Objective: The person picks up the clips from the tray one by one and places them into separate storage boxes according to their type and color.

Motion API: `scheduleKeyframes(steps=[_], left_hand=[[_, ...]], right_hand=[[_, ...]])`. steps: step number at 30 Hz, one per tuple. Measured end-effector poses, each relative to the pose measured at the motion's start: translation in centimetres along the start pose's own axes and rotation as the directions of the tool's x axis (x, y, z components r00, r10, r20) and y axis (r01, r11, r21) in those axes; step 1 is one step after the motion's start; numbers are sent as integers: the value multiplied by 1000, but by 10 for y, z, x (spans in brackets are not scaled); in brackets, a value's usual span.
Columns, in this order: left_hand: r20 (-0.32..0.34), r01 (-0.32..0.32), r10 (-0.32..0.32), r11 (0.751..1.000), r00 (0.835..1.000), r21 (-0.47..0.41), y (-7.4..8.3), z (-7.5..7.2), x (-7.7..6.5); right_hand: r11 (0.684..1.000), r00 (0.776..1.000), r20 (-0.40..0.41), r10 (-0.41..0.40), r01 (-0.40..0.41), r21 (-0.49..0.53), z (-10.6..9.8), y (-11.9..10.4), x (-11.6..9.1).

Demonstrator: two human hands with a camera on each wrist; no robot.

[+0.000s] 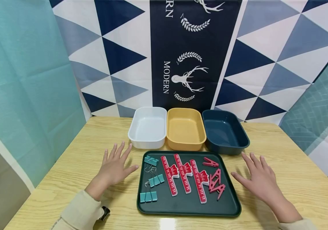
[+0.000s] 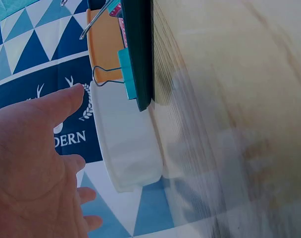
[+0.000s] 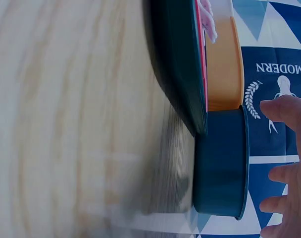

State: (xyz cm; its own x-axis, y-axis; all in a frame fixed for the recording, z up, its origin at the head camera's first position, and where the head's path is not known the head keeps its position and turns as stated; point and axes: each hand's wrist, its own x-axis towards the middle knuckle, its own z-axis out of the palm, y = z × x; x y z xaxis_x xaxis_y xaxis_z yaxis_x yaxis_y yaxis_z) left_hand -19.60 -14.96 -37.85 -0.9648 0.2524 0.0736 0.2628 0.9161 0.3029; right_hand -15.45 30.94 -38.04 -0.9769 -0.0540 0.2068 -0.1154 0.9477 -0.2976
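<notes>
A dark green tray (image 1: pixel 178 207) lies on the table between the two hands. On its left side are teal binder clips (image 1: pixel 156 180). Three red clips with piano-key edges (image 1: pixel 184 174) lie slanted across its middle, and pink clothespins (image 1: pixel 215 179) are grouped at the right. My left hand (image 1: pixel 114 168) is spread just left of the tray, holding nothing. My right hand (image 1: pixel 257 179) is likewise spread on the tray's right, with nothing in it. In the left wrist view, one binder clip (image 2: pixel 126 74) shows at the tray's edge.
Behind the tray stand a white bin (image 1: pixel 148 140), a yellow bin (image 1: pixel 184 143) and a dark blue bin (image 1: pixel 227 147), side by side. A patterned cloth (image 1: pixel 123 64) hangs at the back of the wooden table (image 1: pixel 74 150). A dark wristband (image 1: pixel 105 213) shows by the left sleeve.
</notes>
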Motion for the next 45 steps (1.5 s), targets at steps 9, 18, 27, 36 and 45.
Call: scheduleKeyframes(steps=[9, 18, 27, 36, 45], left_hand=[[-1, -15, 15, 1000, 1000, -24, 2, 1, 3], [9, -12, 12, 999, 1000, -34, 6, 5, 8], [-16, -55, 54, 994, 998, -98, 9, 8, 9], [-2, -42, 43, 963, 999, -267, 10, 10, 13], [12, -12, 19, 902, 1000, -433, 8, 13, 19]], right_hand=[[1000, 1000, -14, -6, 6, 18, 2, -6, 2], [1000, 1000, -12, -8, 9, 18, 4, -15, 5], [999, 1000, -9, -25, 26, 32, 6, -26, 8], [999, 999, -7, -35, 35, 30, 9, -38, 10], [998, 999, 6, -45, 45, 43, 9, -50, 13]])
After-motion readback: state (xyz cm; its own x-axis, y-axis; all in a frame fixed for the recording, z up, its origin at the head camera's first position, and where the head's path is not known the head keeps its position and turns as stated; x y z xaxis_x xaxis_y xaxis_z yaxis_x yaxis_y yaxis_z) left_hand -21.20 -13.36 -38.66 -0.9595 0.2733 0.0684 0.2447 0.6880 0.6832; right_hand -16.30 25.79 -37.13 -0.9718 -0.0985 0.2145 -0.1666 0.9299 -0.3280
